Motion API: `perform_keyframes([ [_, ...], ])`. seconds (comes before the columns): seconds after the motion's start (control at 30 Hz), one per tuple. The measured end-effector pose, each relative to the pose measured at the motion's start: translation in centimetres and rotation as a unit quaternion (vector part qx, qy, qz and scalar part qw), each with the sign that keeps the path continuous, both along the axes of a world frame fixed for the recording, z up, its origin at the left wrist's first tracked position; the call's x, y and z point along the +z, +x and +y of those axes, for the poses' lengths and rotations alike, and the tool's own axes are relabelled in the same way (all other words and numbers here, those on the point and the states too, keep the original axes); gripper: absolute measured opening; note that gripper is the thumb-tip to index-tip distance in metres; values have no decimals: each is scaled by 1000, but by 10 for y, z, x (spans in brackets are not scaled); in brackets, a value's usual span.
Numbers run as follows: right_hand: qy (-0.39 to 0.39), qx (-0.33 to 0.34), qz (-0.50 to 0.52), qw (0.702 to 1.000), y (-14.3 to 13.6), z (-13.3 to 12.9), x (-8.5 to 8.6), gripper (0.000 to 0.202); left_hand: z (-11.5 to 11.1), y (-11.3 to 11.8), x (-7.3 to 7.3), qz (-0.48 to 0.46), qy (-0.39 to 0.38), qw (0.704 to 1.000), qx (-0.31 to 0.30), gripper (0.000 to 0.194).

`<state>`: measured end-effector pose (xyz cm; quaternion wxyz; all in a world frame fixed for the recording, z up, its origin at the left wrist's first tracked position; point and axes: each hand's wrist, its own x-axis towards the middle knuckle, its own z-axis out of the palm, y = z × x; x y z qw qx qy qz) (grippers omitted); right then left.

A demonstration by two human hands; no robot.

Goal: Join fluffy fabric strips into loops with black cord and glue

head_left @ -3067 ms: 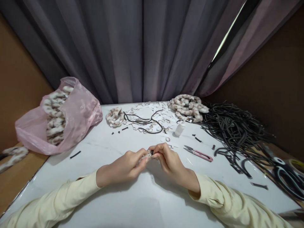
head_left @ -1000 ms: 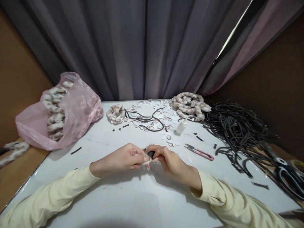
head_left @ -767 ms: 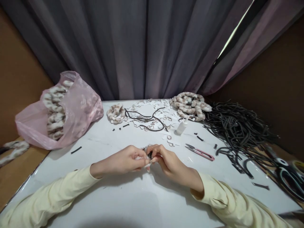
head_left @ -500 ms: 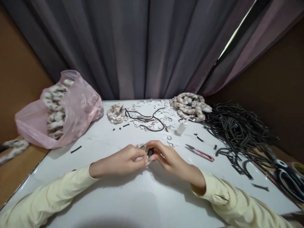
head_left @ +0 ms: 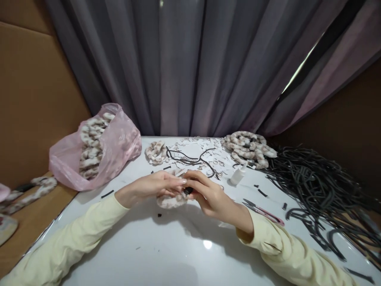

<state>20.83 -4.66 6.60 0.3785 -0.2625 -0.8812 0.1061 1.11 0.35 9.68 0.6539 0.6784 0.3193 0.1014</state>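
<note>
A fluffy white-and-brown ring (head_left: 170,201) is held between my two hands above the white table (head_left: 166,250). My left hand (head_left: 156,186) has its fingers over the ring's upper side, closed on it. My right hand (head_left: 206,194) pinches the ring's right part, where a black piece (head_left: 188,190) shows between the hands. Fingers hide part of the ring.
A pink plastic bag (head_left: 122,139) of fluffy pieces stands at left. Behind my hands lie a fluffy coil (head_left: 156,153), black cords (head_left: 190,161), a white bottle (head_left: 238,174) and fluffy rings (head_left: 250,147). At right are pink-handled snips (head_left: 264,212) and a black cord heap (head_left: 321,182).
The view has shifted, so objects appear farther right and lower. My left fingers have straightened across the top, and more of the fluffy ring shows below them.
</note>
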Motion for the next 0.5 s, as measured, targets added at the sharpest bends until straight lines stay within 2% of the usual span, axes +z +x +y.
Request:
perform_keyframes([
  [0.07,-3,10,-3,1000,-1,-2,1,30,-4,5,-5,-28,-19,999,20,38],
  [0.17,-8,25,4,1000,-1,-4,2,32,-14,14,-9,-38,13,998,39,33],
  [0.3,-20,16,31,999,-1,-2,1,37,-21,19,-9,-28,17,996,82,32],
  [0.5,-25,0,44,999,-1,-2,1,23,-18,14,-10,-31,-26,997,59,35],
])
